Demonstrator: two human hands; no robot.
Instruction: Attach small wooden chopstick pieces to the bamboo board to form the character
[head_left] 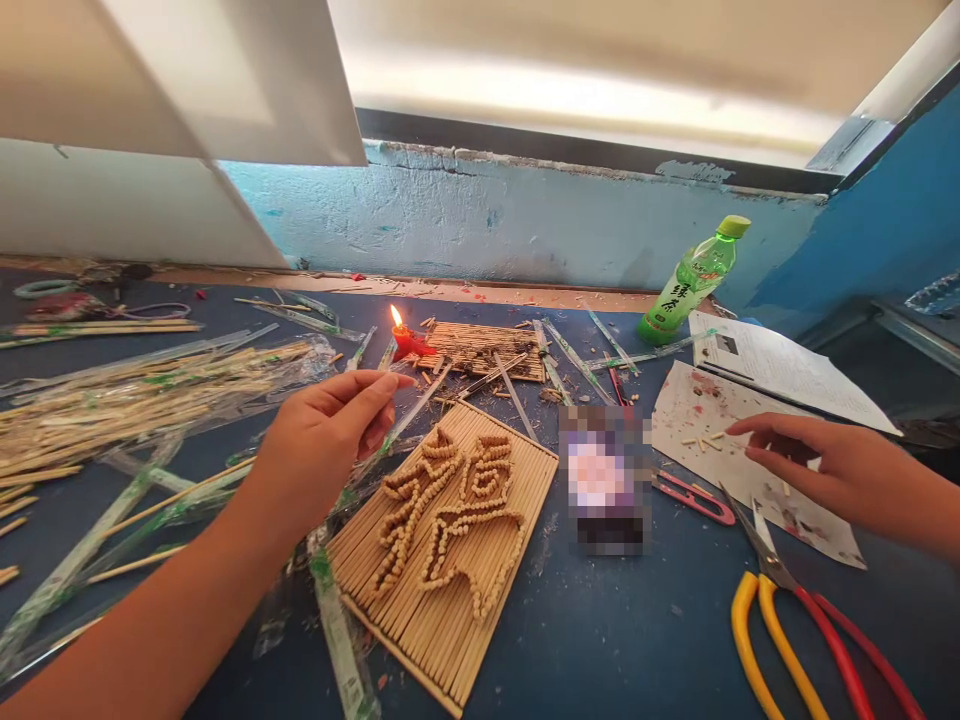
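My left hand point(330, 435) hovers over the blue table, fingers pinched together at the tips, close to a lit red candle point(406, 340); whatever it pinches is too small to see. Just below it lies a board of bamboo sticks point(450, 590) bearing raised shapes made of short stick pieces point(457, 500). My right hand point(817, 460) reaches leftward over a stained sheet of paper point(697, 410), fingers stretched out above several small stick bits.
A second stick mat point(487, 350) lies behind the candle. Bundles of chopsticks in plastic wrappers point(135, 395) fill the left. A green bottle point(690, 280), papers point(787, 365), red snips point(694, 497) and yellow-and-red cutters point(795, 630) sit at the right. A blurred object point(604, 480) lies mid-table.
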